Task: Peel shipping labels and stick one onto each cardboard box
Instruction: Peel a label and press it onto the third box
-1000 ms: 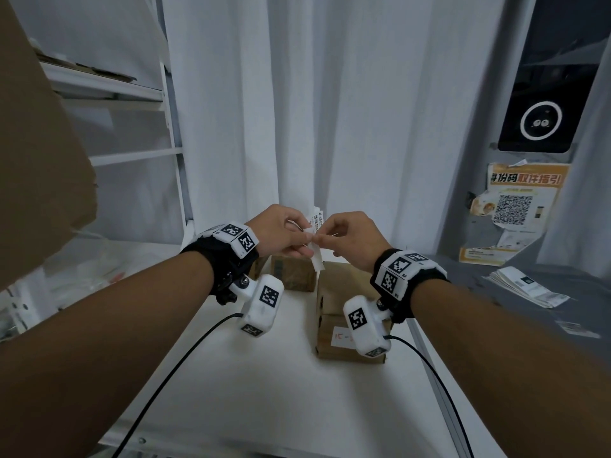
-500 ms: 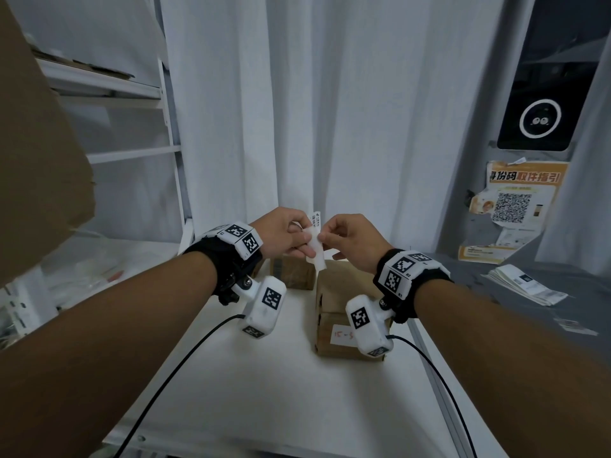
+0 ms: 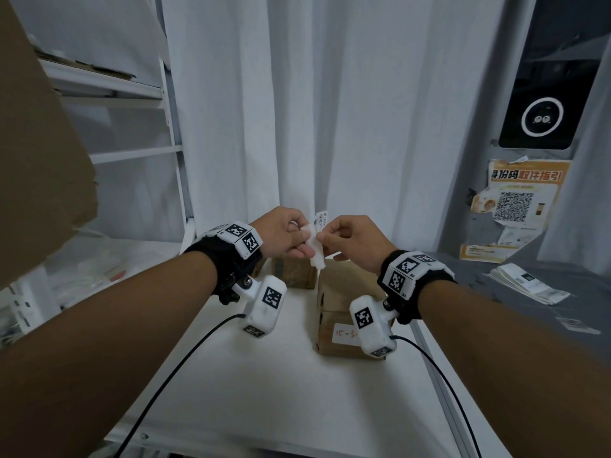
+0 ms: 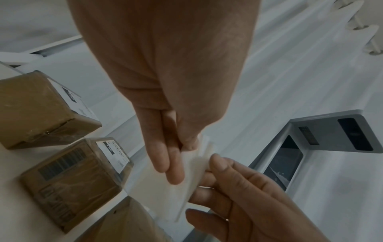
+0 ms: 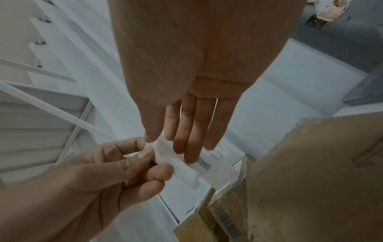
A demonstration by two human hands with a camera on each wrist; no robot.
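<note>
In the head view, both hands are meeting in the air above the white table (image 3: 264, 391), and the left hand (image 3: 281, 234) is pinching a white shipping label (image 3: 314, 247) between its thumb and curled fingers. The right hand (image 3: 352, 241) is pinching the same label at its upper part, where a printed strip is sticking up. Below them a cardboard box (image 3: 340, 312) with a handwritten sticker is sitting on the table, and a smaller box (image 3: 292, 271) is standing just behind it.

In the left wrist view, the left hand (image 4: 165, 114) is closing thumb and two fingers on the label (image 4: 165, 188), while the right hand (image 4: 248, 196) is touching its other edge; two labelled boxes (image 4: 72, 180) are lying to the side.

In the right wrist view, the right hand (image 5: 196, 98) is holding the label (image 5: 186, 168) between thumb and nearly straight fingers, and the left hand (image 5: 103, 180) is gripping its near end
</note>
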